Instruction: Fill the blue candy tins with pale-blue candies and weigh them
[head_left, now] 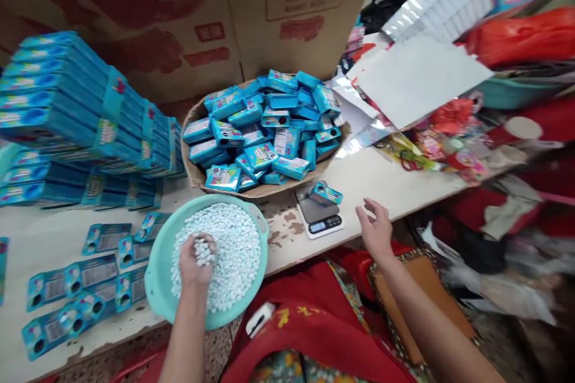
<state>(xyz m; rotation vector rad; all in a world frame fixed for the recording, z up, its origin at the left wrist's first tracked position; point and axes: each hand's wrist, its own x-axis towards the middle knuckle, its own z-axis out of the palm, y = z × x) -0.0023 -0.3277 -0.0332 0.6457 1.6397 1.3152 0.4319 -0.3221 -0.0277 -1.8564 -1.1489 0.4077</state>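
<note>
My left hand (pixel 196 260) is cupped in a mint green bowl (pixel 158 275) full of small white tablets (pixel 233 251), closed on a handful of them. My right hand (pixel 376 228) hovers open, fingers apart, over the table edge just right of a small digital scale (pixel 320 218). One small blue box (pixel 326 192) lies on the scale's pan. Behind the scale a shallow cardboard tray (pixel 194 170) is heaped with several filled blue boxes (pixel 265 128).
Flattened blue boxes (pixel 72 296) lie on the white table (pixel 395 179) at the left, with tall stacks of blue cartons (pixel 76 108) behind them. Large cardboard boxes (pixel 188 18) form the back wall. Foil sheets, paper and red bags clutter the right side.
</note>
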